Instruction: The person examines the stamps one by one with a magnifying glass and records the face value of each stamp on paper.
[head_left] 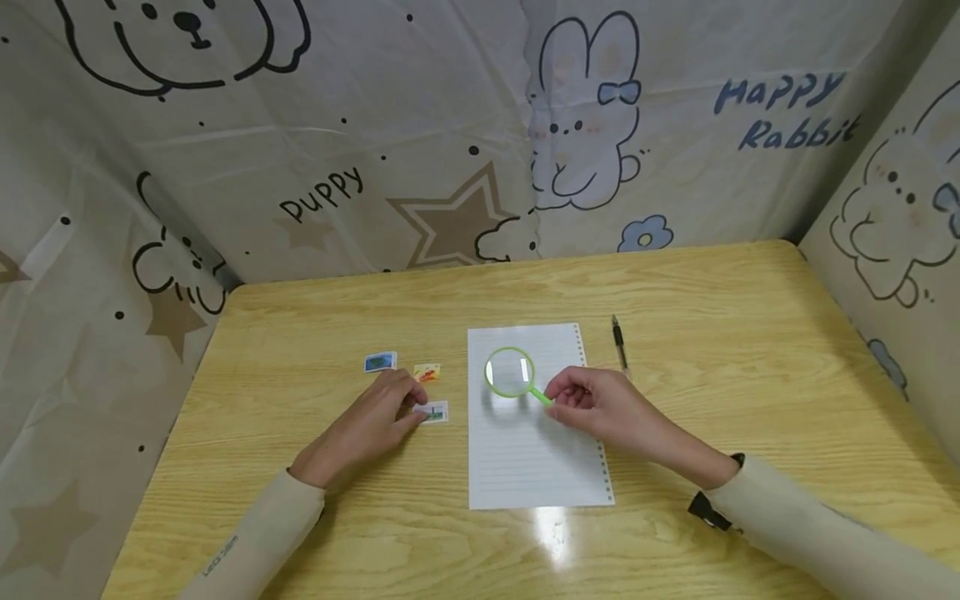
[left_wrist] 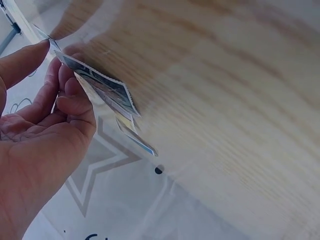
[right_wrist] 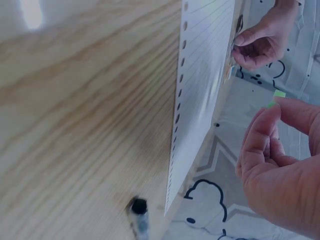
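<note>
My right hand (head_left: 600,404) pinches the green handle of a magnifying glass (head_left: 510,372) between thumb and fingers. Its round lens hangs over a sheet of lined paper (head_left: 536,467). To the left of the paper, my left hand (head_left: 378,412) pinches the left edge of a small postage stamp (head_left: 437,412) with a white border. The left wrist view shows this stamp (left_wrist: 105,82) with its perforated edge, low over the wood. Just beyond it lie a yellow and red stamp (head_left: 427,372) and a blue stamp (head_left: 380,361). In the right wrist view only the end of the handle (right_wrist: 278,94) shows.
A black pen (head_left: 618,337) lies to the right of the paper, beyond the right hand. Everything lies on a light wooden table (head_left: 720,333). Cloth (head_left: 337,125) printed with cartoon animals surrounds its back and sides.
</note>
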